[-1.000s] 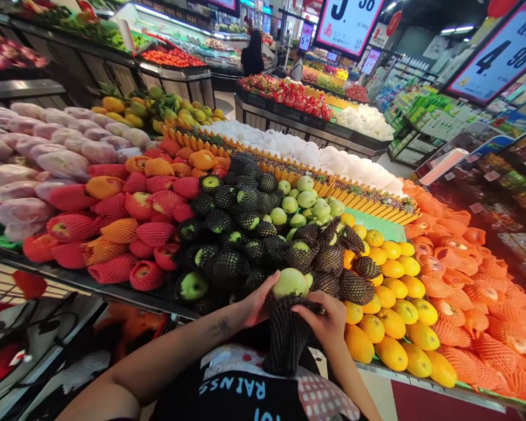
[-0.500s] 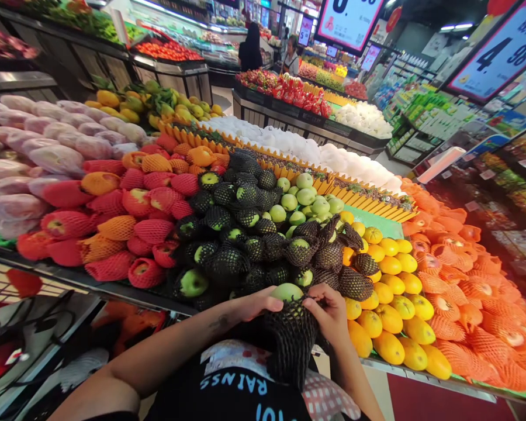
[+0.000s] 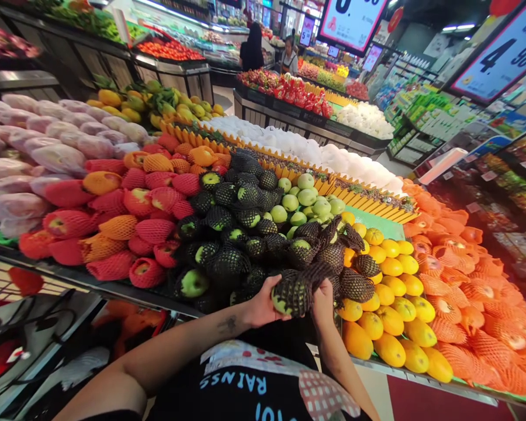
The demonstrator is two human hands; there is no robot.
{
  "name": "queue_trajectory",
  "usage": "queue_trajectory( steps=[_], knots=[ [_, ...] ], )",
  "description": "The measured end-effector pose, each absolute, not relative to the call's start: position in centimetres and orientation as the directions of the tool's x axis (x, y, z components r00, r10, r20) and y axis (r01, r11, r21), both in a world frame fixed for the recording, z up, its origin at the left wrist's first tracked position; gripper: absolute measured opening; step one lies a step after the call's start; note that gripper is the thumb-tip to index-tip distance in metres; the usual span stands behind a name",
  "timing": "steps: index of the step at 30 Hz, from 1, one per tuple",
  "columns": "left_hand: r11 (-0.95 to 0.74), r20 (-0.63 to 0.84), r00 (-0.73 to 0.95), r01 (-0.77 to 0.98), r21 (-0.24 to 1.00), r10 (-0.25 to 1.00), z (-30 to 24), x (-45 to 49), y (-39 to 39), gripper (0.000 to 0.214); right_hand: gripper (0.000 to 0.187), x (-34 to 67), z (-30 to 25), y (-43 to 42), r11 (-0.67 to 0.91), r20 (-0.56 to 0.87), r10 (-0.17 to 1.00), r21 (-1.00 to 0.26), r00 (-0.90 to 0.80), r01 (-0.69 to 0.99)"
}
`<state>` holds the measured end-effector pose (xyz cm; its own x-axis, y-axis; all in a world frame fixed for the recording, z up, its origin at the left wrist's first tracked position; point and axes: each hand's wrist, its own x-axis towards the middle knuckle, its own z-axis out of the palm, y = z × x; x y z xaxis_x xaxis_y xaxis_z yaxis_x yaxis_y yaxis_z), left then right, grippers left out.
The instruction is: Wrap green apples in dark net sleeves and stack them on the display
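I hold a green fruit in a black foam net just above the front edge of a supermarket fruit stand. My left hand cups it from the left and below, fingers curled round it. My right hand grips the net's right side with closed fingers. The net now covers almost the whole fruit. Right behind it lies a heap of green fruits in black nets, and bare green fruits sit farther back.
Red and orange netted fruits lie to the left, yellow mangoes and orange-netted fruits to the right. A shopping cart stands at lower left. People stand in the far aisle. Price signs hang overhead.
The black net, bunched below the fruit a second ago, has been pulled up over it. Both hands have lifted the fruit slightly toward the heap.
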<state>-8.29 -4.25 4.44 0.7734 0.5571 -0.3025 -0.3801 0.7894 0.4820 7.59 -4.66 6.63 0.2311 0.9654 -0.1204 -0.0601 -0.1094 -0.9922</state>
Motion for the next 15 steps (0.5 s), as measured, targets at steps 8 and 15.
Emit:
queue_trajectory(
  steps=[8, 15],
  knots=[
    [0.61, -0.194, 0.679, -0.45, 0.652, 0.708, 5.6, -9.0, -3.3, 0.053, 0.031, 8.1, 5.5, -8.3, -0.28, -0.346, 0.923, -0.905, 0.17, -0.32],
    [0.585, -0.246, 0.626, -0.42, 0.694, 0.74, 6.3, -8.6, -3.6, 0.048, 0.021, 8.6, 5.5, -8.3, -0.256, -0.342, 0.923, -0.888, 0.176, -0.382]
  ],
)
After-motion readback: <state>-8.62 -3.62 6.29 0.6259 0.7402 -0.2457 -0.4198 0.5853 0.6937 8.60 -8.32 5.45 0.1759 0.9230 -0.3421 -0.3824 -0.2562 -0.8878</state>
